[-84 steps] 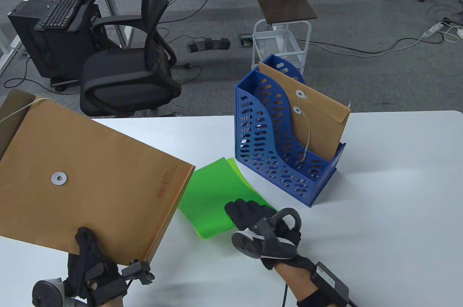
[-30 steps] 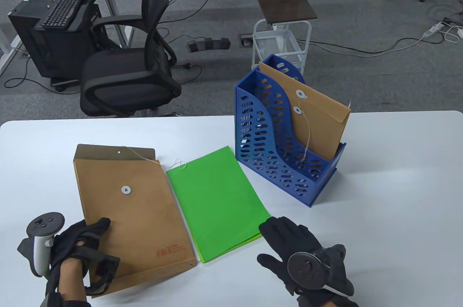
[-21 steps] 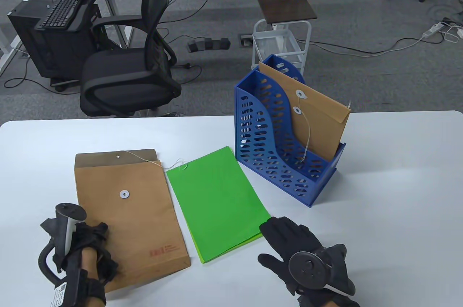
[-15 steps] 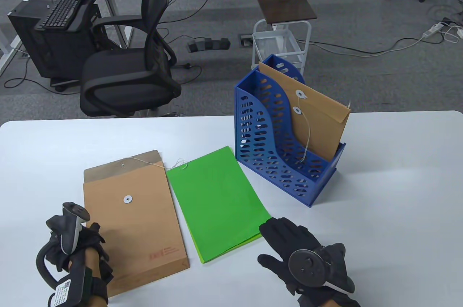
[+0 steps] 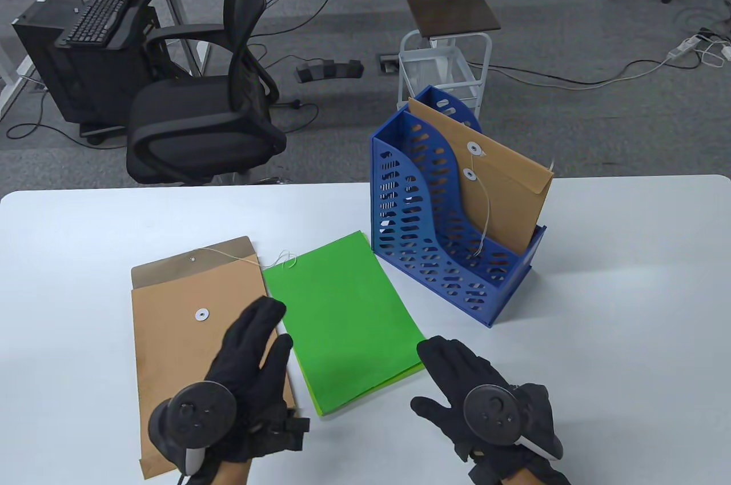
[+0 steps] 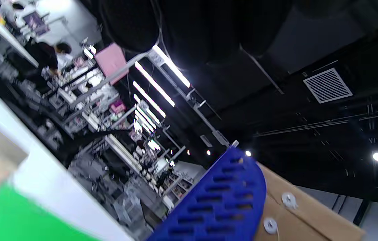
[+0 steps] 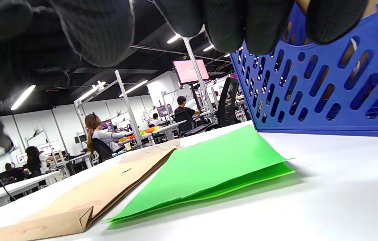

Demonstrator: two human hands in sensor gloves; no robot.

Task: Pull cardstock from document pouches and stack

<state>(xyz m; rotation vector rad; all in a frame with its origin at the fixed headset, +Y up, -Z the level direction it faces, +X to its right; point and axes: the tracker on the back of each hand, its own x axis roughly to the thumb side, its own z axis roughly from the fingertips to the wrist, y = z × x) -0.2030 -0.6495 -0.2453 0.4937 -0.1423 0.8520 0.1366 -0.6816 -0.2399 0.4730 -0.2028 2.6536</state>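
A brown document pouch [image 5: 177,331] lies flat on the white table, flap open at its far end. A stack of green cardstock [image 5: 345,313] lies just right of it; both also show in the right wrist view, pouch [image 7: 85,204] and cardstock [image 7: 209,167]. My left hand [image 5: 254,348] hovers open, fingers spread, over the pouch's right edge. My right hand [image 5: 457,376] is open and flat by the cardstock's near right corner. A second brown pouch [image 5: 502,193] stands in the blue file rack [image 5: 434,239].
The blue rack stands right of centre on the table [image 5: 628,308]. An office chair [image 5: 211,108] and a small white cart [image 5: 442,62] stand on the floor beyond the table's far edge.
My left hand laid the pouch flat beside the cardstock, let go, then moved right and opened over the pouch's right edge. My right hand stayed by the cardstock's corner.
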